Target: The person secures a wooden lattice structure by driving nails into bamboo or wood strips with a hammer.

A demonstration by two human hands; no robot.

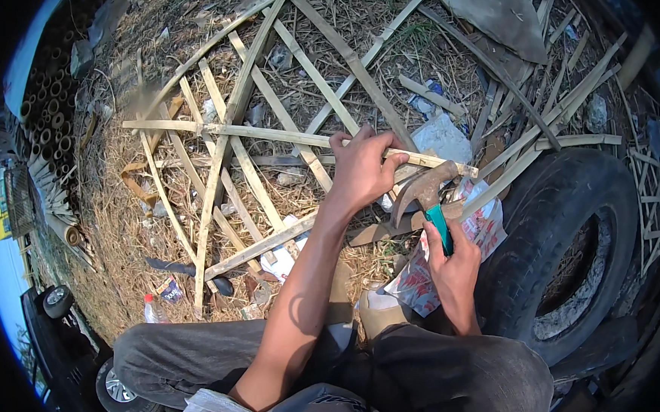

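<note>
My right hand (455, 270) grips a claw hammer (429, 190) by its teal handle. The rusty hammer head lies at the right end of a pale bamboo strip (265, 134). On that same strip, just left of the hammer head, my left hand (365, 166) is closed with its fingers bent over the wood. Whether a nail sits between those fingertips cannot be made out. The strip crosses a lattice frame of bamboo slats (249, 182), which spreads out ahead and to the left. Beneath the hammer is a flat dark piece of wood (377, 234).
A large black tyre (515, 270) lies at my right. Beyond it are loose bamboo strips (574, 112). A pale stone block (442, 140) sits past the hammer, and a printed wrapper (418, 284) lies by my foot. A plastic bottle (153, 310) stands near my left knee. Stacked bamboo poles (48, 110) are far left.
</note>
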